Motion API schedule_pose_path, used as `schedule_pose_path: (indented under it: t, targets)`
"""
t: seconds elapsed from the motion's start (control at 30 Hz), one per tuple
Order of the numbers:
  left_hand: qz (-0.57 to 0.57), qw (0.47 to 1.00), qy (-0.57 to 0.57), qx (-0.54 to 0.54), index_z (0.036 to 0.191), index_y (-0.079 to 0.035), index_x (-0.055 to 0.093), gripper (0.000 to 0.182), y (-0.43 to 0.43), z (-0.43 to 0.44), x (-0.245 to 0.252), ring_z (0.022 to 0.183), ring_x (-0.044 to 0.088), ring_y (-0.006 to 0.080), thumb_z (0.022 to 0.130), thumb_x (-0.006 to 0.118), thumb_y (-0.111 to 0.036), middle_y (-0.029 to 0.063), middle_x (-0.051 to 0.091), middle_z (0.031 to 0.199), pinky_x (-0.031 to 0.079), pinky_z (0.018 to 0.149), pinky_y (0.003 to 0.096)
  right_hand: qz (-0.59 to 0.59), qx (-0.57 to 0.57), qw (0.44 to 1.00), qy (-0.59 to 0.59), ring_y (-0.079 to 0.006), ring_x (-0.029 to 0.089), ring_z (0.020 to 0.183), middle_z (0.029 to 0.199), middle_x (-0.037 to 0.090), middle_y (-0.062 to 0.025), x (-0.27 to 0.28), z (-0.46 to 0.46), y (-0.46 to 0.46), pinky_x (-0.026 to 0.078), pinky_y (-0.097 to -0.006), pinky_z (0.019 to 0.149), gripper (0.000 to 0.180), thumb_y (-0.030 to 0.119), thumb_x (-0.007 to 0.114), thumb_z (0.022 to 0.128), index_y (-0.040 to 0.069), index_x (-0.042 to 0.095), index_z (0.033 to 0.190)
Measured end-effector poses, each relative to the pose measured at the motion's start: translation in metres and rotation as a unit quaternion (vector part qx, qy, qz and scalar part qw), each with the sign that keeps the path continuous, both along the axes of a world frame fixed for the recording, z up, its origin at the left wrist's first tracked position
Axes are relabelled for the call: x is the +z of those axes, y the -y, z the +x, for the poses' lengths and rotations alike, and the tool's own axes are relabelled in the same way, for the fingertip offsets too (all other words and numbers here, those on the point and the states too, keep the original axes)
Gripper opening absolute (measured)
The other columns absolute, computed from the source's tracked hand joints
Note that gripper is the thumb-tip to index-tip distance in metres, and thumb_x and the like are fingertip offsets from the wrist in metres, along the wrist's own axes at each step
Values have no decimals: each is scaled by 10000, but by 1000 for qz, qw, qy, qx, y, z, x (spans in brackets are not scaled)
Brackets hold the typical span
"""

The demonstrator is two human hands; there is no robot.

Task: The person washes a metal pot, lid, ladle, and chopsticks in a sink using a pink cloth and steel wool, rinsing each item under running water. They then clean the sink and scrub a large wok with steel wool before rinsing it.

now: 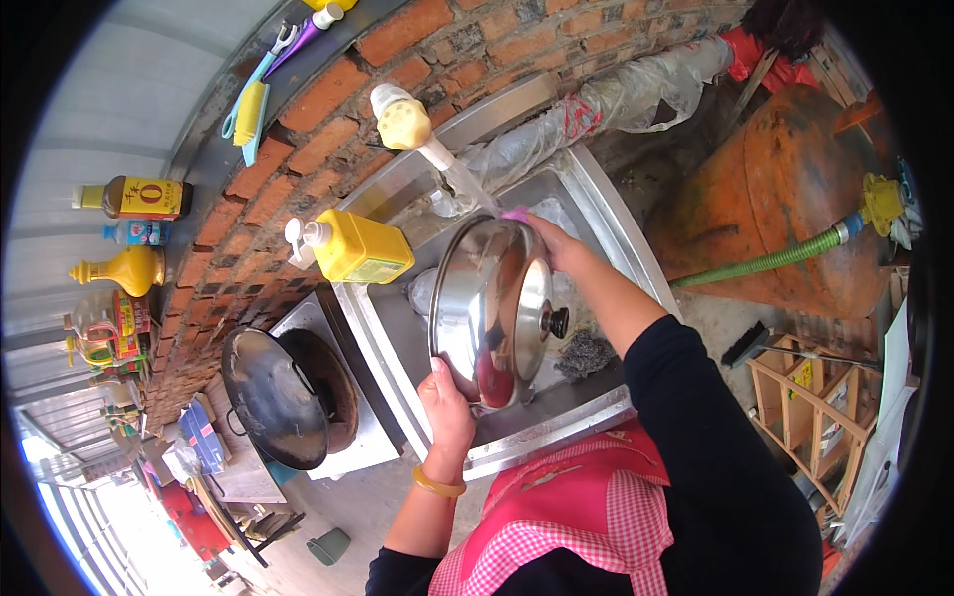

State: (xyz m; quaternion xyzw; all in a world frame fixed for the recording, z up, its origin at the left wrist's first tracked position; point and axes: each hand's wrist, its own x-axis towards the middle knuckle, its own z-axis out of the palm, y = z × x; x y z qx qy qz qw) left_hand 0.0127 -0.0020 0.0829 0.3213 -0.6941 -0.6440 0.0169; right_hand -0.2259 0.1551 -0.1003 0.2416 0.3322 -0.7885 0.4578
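Note:
Over the stainless steel sink [622, 223] I hold a shiny domed metal pot lid [477, 313] tilted on its edge, its black knob [556, 322] facing right. My left hand [447, 410] grips the near rim, thumb on the metal. At the far rim, my right hand [548, 238] presses something pink or purple, perhaps a scrubbing cloth [514, 214], mostly hidden by my fingers. Water runs from the pale plastic tap [440, 153] onto the lid's far edge. A dark mesh scourer [585, 355] lies in the basin beyond the knob.
A yellow pump bottle [365, 249] stands on the sink's left rim. Left of the sink, a black wok [272, 398] leans over a stove [373, 447]. Brushes [250, 115] and bottles [145, 197] line the wall ledge. A rusty orange drum [775, 201] with a green hose [760, 261] is at right.

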Motion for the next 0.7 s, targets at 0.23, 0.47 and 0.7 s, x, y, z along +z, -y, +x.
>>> schedule_pose_path:
  t: [0.23, 0.47, 0.7]
  targets:
    - [67, 951, 88, -290, 1016, -39, 626, 340, 70, -37, 25, 757, 552, 98, 923, 603, -365, 16, 619, 828, 450, 666, 247, 62, 42, 990, -123, -219, 665, 855, 997, 684, -88, 35, 7, -10, 544, -381, 795, 341, 336, 594, 907, 51, 663, 1082]
    - [-24, 952, 169, -253, 688, -44, 582, 397, 30, -140, 0, 394, 438, 98, 957, 595, -335, 0, 517, 511, 351, 396, 271, 382, 83, 770, -505, -382, 639, 801, 922, 674, -205, 79, 8, 31, 503, -458, 732, 286, 275, 614, 781, 43, 701, 924]
    - [-137, 989, -29, -40, 769, 47, 639, 383, 11, -127, -27, 545, 540, 125, 966, 557, -271, 50, 584, 564, 442, 528, 310, 512, 70, 609, -601, -455, 323, 1322, 1413, 385, -246, 165, 130, 57, 266, -495, 1114, 496, 98, 584, 765, 8, 519, 1249]
